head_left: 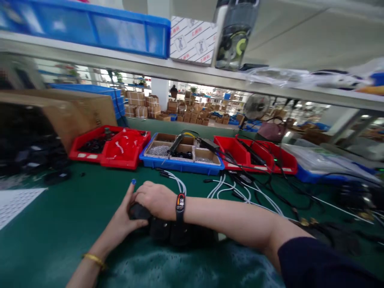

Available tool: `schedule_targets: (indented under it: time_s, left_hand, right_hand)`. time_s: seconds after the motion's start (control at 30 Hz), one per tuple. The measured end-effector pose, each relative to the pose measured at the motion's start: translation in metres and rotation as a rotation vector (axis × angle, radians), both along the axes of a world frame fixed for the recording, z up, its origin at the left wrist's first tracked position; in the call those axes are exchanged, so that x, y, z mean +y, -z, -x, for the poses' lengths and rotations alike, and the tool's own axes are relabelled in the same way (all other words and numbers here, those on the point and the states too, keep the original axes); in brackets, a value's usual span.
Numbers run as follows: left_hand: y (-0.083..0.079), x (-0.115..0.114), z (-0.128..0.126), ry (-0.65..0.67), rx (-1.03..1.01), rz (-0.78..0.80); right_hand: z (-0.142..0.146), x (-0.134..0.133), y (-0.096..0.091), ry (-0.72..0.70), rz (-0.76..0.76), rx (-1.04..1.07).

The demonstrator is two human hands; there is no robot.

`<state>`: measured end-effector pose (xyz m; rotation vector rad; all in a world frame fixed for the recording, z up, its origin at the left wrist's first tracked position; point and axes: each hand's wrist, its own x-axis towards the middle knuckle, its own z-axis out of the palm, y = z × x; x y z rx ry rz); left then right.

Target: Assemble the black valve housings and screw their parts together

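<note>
My left hand (pixel 127 214) is wrapped around a dark, rounded black piece (pixel 139 212), with the thumb along its near side and a finger up its far side. Something small and blue (pixel 133 181) shows at a left fingertip. My right hand (pixel 157 200) reaches across from the right and its curled fingers press on the same piece from above. Most of the piece is covered by the hands, so its kind is unclear. Beside it, under my right wrist, several similar black pieces (pixel 160 229) stand in a row on the green table mat (pixel 99 196).
Behind the hands stand red bins (pixel 120 163), a blue tray (pixel 180 166) with cardboard compartments, and more red bins (pixel 258 166). White cables (pixel 222 188) lie right of the hands. At left is a carton (pixel 81 110) of black parts. A shelf (pixel 120 56) crosses overhead.
</note>
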<state>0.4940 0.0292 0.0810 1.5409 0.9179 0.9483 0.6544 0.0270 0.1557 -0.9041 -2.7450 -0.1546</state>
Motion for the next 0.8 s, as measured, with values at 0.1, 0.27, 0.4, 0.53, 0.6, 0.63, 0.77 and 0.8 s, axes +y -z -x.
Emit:
schedule_targets:
  time_s: [0.1,0.27,0.4,0.53,0.6,0.63,0.77,0.8]
  left_hand:
    - [-0.001,-0.002,0.003,0.087,-0.065,-0.04]
    - [0.002,0.002,0.008,0.116,-0.121,-0.084]
    - [0.002,0.0,0.012,0.099,-0.08,-0.123]
    - [0.0,0.0,0.013,0.173,-0.136,-0.076]
    - [0.0,0.0,0.013,0.191,-0.164,-0.068]
    - [0.0,0.0,0.013,0.19,-0.165,-0.066]
    - [0.002,0.0,0.013,0.142,-0.127,-0.057]
    - [0.003,0.0,0.012,0.129,-0.125,-0.057]
  right_hand:
    - [0.001,0.002,0.006,-0.029,0.026,0.122]
    - [0.003,0.008,0.015,-0.033,0.078,0.284]
    - [0.003,0.008,0.014,-0.026,0.1,0.297]
    - [0.003,0.008,0.017,-0.08,0.032,0.227]
    - [0.003,0.008,0.018,-0.08,-0.023,0.178]
    - [0.004,0.007,0.018,-0.071,-0.041,0.159]
    - [0.008,0.003,0.015,-0.037,-0.06,0.106]
    - [0.008,0.002,0.013,-0.03,-0.057,0.085]
